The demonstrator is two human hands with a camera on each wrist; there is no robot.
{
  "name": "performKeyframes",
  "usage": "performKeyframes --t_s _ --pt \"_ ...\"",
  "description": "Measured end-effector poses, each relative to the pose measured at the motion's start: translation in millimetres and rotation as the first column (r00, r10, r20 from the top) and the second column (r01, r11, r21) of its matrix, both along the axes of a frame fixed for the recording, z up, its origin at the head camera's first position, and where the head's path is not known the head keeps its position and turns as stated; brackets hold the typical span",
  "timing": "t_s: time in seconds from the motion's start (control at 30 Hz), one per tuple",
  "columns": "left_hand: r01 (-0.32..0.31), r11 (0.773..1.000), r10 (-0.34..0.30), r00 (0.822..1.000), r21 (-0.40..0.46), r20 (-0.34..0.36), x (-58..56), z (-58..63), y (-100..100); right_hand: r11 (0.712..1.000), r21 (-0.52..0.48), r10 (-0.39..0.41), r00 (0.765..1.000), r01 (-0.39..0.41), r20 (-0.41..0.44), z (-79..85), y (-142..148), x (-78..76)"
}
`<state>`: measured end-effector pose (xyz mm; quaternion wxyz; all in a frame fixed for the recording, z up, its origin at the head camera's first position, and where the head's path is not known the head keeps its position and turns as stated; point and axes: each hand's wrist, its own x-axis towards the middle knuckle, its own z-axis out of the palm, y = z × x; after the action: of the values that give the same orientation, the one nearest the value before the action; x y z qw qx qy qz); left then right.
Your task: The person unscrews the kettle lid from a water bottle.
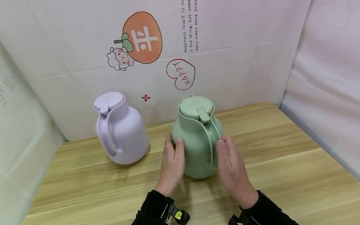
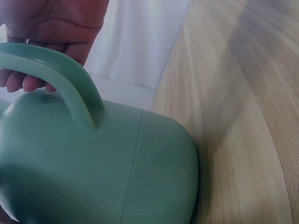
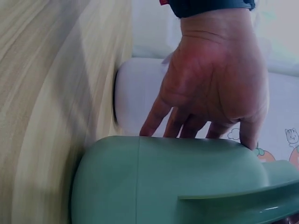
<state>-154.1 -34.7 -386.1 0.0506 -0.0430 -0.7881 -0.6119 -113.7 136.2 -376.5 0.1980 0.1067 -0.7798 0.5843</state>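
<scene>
A pale green vacuum jug (image 1: 193,148) stands upright on the wooden table, its handle facing me and slightly right. My left hand (image 1: 172,166) touches the jug's left side. In the right wrist view, that left hand (image 3: 217,79) has its fingers spread, with the tips against the green jug (image 3: 117,182). On the other side, my right hand (image 1: 233,171) is beside the handle, fingers fairly straight. From the left wrist view, the fingertips of the right hand (image 2: 60,23) show beyond the handle (image 2: 70,79), close to the jug body; whether they touch it I cannot tell.
A lavender jug (image 1: 127,133) of the same shape stands at the back left, handle toward the front left. White printed cloth (image 1: 228,59) hangs behind the table (image 1: 111,213), with more cloth at both sides.
</scene>
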Motion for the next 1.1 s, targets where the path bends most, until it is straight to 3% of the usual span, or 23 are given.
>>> performKeyframes --t_s 0.47,0.77,1.1 --pt "-0.011 1.0 0.011 1.0 -0.012 -0.011 1.3 -3.3 1.4 0.99 -0.102 0.098 0.995 -0.099 -0.015 -8.6 -12.5 1.6" --pt "-0.015 1.0 0.015 1.0 -0.014 -0.017 -0.3 -2.9 0.9 0.997 -0.027 0.068 0.995 -0.07 -0.076 -9.6 -13.0 -2.4" --pt "-0.014 1.0 0.014 1.0 -0.011 -0.01 -1.6 -2.0 -0.9 0.99 -0.05 0.128 0.982 -0.136 -0.137 -10.0 -15.6 -9.8"
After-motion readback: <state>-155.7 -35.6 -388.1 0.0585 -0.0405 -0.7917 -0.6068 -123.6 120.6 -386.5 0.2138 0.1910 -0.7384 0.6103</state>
